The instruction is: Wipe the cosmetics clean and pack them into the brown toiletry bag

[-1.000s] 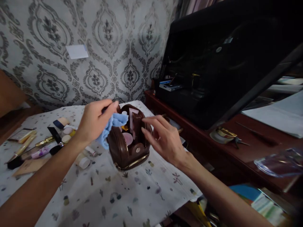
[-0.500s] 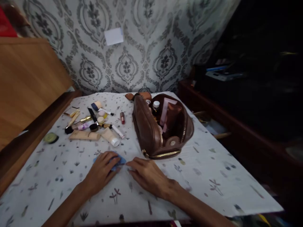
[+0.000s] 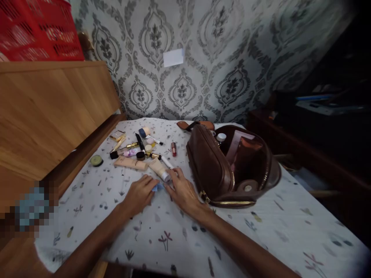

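Observation:
My left hand (image 3: 139,195) and my right hand (image 3: 182,191) lie close together on the patterned tablecloth (image 3: 179,231), both pressing on a small blue cloth (image 3: 158,187) that shows only between them. Fingers of both hands are stretched fairly flat over it. An open brown leather cosmetic bag (image 3: 228,170) stands just right of my right hand, with bottles and tubes inside. A beige tube (image 3: 159,170) lies right above my fingertips.
Several cosmetics (image 3: 136,148) lie scattered at the table's far left: tubes, brushes, small pots, a green round tin (image 3: 96,160). A wooden board (image 3: 43,116) stands at the left with a red crate (image 3: 37,29) above. Dark furniture (image 3: 319,127) is at the right.
The blue cloth came out of the bag and down onto the table. Both hands now press on it nearer the tubes; the view swung left.

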A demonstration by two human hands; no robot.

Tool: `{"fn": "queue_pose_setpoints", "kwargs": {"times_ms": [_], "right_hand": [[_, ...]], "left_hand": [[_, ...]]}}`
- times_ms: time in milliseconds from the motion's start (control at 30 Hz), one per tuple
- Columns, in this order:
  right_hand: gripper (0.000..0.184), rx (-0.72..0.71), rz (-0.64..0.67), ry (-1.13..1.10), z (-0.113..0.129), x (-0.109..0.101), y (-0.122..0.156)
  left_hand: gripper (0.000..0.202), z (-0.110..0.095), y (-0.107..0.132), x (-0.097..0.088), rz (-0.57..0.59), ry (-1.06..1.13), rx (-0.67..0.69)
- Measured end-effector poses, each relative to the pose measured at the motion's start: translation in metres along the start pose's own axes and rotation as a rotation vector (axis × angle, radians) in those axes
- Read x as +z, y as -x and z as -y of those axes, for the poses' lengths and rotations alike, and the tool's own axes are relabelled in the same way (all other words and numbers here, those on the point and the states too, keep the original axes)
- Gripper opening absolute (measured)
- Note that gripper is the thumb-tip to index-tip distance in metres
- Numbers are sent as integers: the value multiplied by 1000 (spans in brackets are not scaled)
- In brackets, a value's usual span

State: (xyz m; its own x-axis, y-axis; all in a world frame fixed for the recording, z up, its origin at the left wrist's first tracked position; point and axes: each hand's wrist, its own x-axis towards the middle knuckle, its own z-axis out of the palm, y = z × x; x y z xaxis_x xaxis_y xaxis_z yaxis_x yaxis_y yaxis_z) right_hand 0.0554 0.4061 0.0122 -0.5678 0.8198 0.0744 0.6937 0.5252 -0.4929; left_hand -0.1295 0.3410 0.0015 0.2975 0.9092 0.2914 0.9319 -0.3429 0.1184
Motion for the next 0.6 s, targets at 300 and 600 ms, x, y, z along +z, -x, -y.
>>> {"fn": "queue_pose_setpoints", "kwargs": {"times_ms": [300,600], "right_hand": [[40,21,-48,11,-3,18,-17],[37,-103,-217,-173,-24,36,-24]], "left_hand": [[26,41,-13,-10,-61,-12,-177],[45,17,-43,25,-95,116,30]]}}
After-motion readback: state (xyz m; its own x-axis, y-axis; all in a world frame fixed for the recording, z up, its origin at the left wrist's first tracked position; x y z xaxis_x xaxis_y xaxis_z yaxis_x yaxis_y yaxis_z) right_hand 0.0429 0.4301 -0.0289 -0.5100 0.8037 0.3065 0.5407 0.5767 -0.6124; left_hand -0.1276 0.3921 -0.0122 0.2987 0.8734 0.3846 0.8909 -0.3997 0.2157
